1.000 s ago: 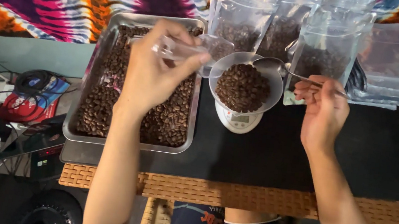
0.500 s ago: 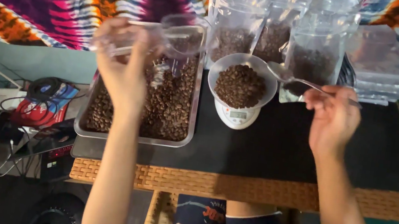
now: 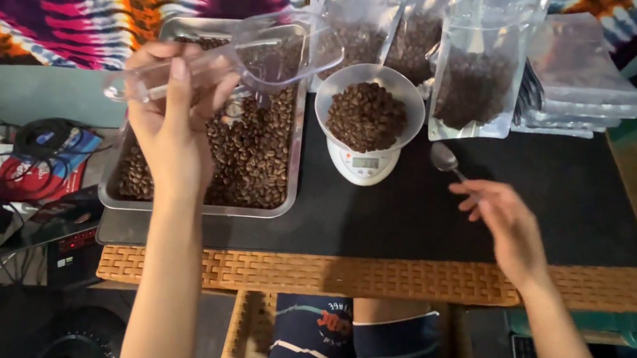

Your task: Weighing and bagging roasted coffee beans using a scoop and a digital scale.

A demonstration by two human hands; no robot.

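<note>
Clear glossy plastic scoop (image 3: pixel 270 52), dull metal tray (image 3: pixel 292 159), matt black mat (image 3: pixel 515 198), shiny metal spoon (image 3: pixel 444 157).

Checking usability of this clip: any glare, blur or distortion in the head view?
Head view: mostly sharp; the beans on the scale read clearly. The clear scoop in the left hand is see-through and slightly smeared. Table edges bow from wide-angle distortion; the bags show mild sheen.

A black-topped table (image 3: pixel 495 220) carries a bean tray (image 3: pixel 198 208), scale (image 3: pixel 364 165), spoon (image 3: pixel 446 159) and pouches (image 3: pixel 476 93).
</note>
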